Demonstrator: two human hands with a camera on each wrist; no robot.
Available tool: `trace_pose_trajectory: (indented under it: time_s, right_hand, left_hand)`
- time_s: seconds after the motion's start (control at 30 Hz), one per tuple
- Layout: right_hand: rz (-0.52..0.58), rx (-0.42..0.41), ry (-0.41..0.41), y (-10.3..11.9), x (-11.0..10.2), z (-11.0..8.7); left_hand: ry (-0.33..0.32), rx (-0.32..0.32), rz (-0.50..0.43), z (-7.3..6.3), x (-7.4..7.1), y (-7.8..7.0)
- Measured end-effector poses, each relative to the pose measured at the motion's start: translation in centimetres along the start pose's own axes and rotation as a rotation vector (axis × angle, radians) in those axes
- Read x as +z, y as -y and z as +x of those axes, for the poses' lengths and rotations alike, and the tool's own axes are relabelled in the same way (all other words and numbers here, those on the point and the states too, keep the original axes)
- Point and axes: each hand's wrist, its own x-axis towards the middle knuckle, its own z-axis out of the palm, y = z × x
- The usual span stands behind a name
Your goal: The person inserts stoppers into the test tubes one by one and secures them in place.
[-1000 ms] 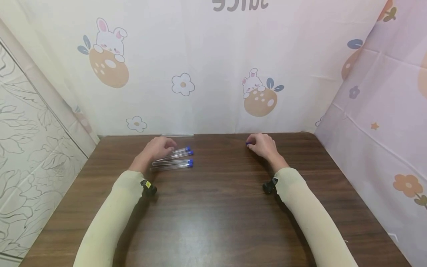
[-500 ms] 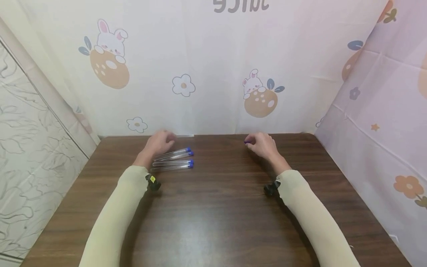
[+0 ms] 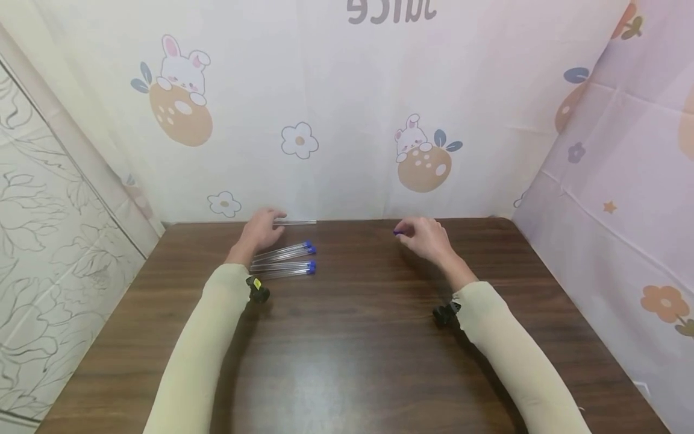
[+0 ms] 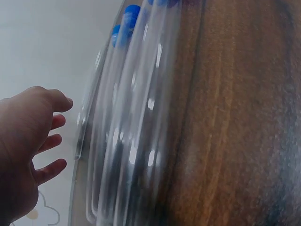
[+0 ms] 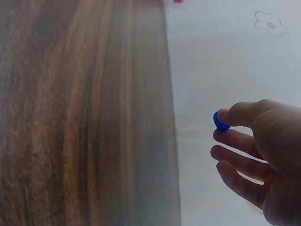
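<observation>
My left hand (image 3: 261, 229) reaches to the table's back edge with thumb and fingers spread apart, close to a clear test tube (image 3: 299, 222) that lies along that edge without a cap. In the left wrist view, a gap shows between the fingertips (image 4: 60, 165) and this tube. Several clear test tubes (image 4: 136, 117) with blue caps (image 3: 310, 266) lie side by side in front of the left hand, their capped ends to the right. My right hand (image 3: 428, 238) pinches a small blue cap (image 5: 221, 122) between thumb and forefinger, with the other fingers loosely bent.
A dark wood-grain table (image 3: 347, 337) runs back to a white printed curtain (image 3: 347, 169), which also hangs on the right. A small black camera (image 3: 446, 313) sits on each wrist.
My left hand has moved from over the capped tubes back and slightly right to the uncapped tube, its fingers spreading. The right hand keeps the blue cap, shifting slightly left.
</observation>
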Motion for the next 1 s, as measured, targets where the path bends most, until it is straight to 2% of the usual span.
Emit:
trace_pose_trajectory:
  time_s: [0.27,0.53,0.7,1.0]
  right_hand:
    - [0.002,-0.053,-0.023,0.5,-0.2,-0.4]
    - [0.021,-0.069,-0.024,1.1,-0.5,-0.5]
    - [0.028,-0.08,-0.037,1.4,-0.5,-0.5]
    - [0.059,-0.103,-0.053,2.2,-0.6,-0.9]
  left_hand:
    - [0.03,0.021,0.021,-0.6,-0.3,-0.5]
    - [0.107,-0.019,0.034,-0.5,-0.2,-0.7]
    - [0.128,-0.013,0.068,-0.4,-0.2,-0.7]
    - [0.085,0.07,0.095,-0.2,0.2,-0.2]
